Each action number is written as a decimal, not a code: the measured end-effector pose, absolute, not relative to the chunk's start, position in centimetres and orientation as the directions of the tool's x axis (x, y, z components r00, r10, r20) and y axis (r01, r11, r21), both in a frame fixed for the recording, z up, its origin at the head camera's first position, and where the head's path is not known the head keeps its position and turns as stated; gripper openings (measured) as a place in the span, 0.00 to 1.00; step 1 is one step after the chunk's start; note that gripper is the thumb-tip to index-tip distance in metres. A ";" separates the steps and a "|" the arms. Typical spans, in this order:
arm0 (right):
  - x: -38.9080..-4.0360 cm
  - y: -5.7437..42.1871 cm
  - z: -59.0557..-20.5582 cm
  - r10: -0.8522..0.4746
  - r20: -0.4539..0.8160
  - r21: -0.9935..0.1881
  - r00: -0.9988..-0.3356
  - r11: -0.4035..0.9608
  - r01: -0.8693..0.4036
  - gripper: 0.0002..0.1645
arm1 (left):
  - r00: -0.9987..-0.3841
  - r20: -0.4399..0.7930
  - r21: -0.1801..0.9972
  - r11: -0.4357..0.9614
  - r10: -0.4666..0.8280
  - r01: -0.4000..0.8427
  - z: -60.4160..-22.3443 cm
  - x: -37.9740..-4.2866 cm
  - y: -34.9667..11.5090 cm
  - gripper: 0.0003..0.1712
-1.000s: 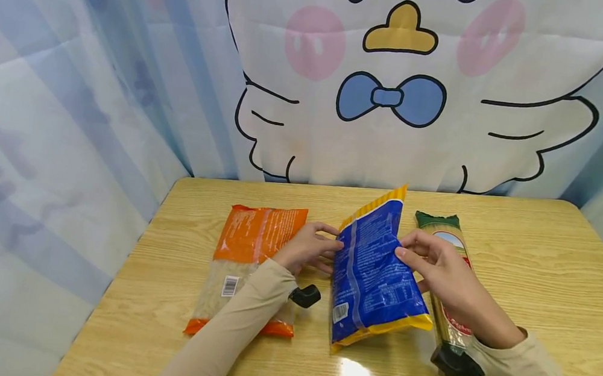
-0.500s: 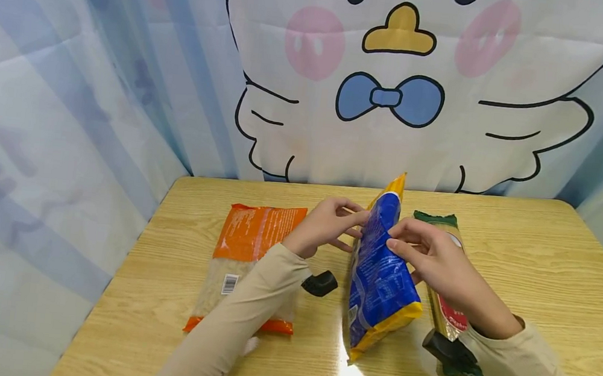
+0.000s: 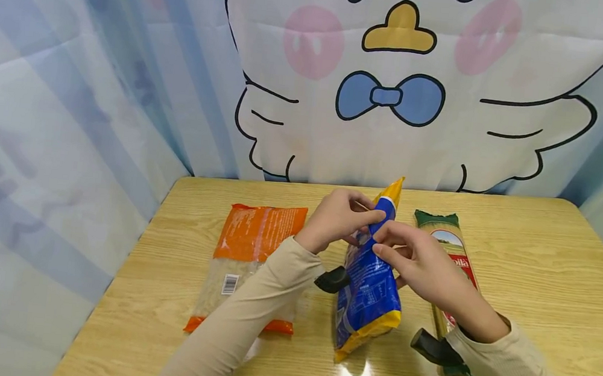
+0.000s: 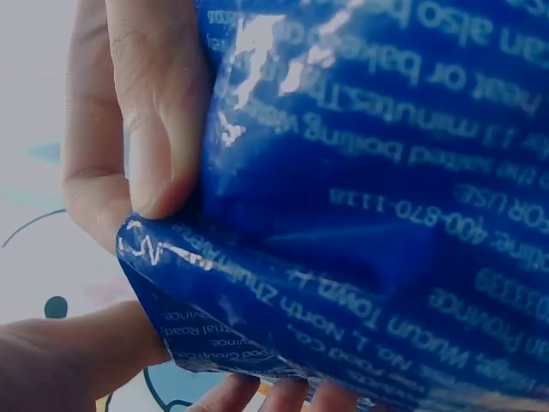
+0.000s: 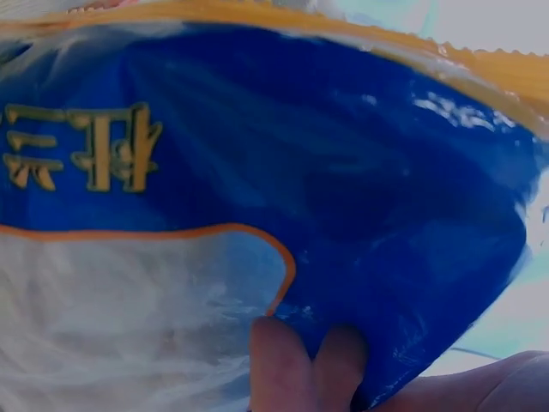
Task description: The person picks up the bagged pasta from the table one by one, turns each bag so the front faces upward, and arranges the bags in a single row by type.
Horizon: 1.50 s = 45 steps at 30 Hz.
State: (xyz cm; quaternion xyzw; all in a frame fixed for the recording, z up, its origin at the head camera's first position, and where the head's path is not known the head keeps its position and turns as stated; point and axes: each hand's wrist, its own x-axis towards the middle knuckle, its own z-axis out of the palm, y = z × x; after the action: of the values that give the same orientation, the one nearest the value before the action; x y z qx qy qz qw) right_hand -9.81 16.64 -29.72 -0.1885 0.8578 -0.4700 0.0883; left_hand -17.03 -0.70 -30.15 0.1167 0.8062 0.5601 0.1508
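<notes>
A blue pasta bag (image 3: 370, 288) with yellow ends stands nearly edge-on on the table in the head view, its lower end towards me. My left hand (image 3: 339, 219) pinches its raised edge near the far end, thumb on top. Just nearer, my right hand (image 3: 417, 259) pinches the same edge between thumb and fingers. Cooking directions cover the bag's creased back (image 4: 343, 146) in the left wrist view. The right wrist view gives its front (image 5: 403, 180), with a clear window and two fingertips (image 5: 279, 365) pressed against it.
To the left lies an orange-and-clear bag (image 3: 259, 235) of pale grains, partly under my left forearm. A spaghetti packet (image 3: 452, 236) with green ends lies to the right, partly behind my right hand. The wooden table (image 3: 545, 266) ends at a printed curtain (image 3: 382, 147).
The pasta bag has turned from showing its broad back to standing edge-on. My left hand has moved right and away from me onto its top edge; the right hand has shifted left.
</notes>
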 end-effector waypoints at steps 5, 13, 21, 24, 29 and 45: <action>-9.8 16.4 -29.7 -0.423 0.018 -0.843 -0.906 0.481 -0.242 0.06 | -0.926 -0.072 0.926 0.369 0.371 0.075 -30.0 -16.8 -0.7 0.09; -9.2 16.0 -29.4 -0.412 0.063 -0.832 -0.909 0.481 -0.277 0.04 | -0.929 -0.033 0.956 0.282 0.368 0.078 -29.5 -16.3 -0.8 0.05; -8.7 15.6 -28.9 -0.375 0.153 -0.752 -0.914 0.556 -0.354 0.03 | -0.922 -0.030 0.977 0.208 0.387 0.055 -29.3 -16.4 -0.8 0.03; -8.6 15.6 -28.9 -0.359 0.181 -0.695 -0.915 0.612 -0.378 0.02 | -0.926 -0.030 0.983 0.181 0.375 0.041 -29.4 -16.4 -0.9 0.03; -8.6 15.6 -28.8 -0.354 0.188 -0.652 -0.916 0.653 -0.386 0.04 | -0.936 0.060 0.975 0.180 0.346 0.128 -29.4 -16.0 -1.0 0.03; -11.1 20.5 -30.4 -0.448 -0.042 -0.949 -0.893 0.298 -0.105 0.24 | -0.947 0.155 0.938 0.258 0.281 0.230 -28.9 -14.6 -1.1 0.03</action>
State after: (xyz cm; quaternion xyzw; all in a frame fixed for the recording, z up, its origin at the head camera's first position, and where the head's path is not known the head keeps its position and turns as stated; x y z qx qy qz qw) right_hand -11.12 20.48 -30.37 -0.1744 0.7914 -0.5660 0.1515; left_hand -14.64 -1.08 -28.88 0.1612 0.7928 0.5874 0.0214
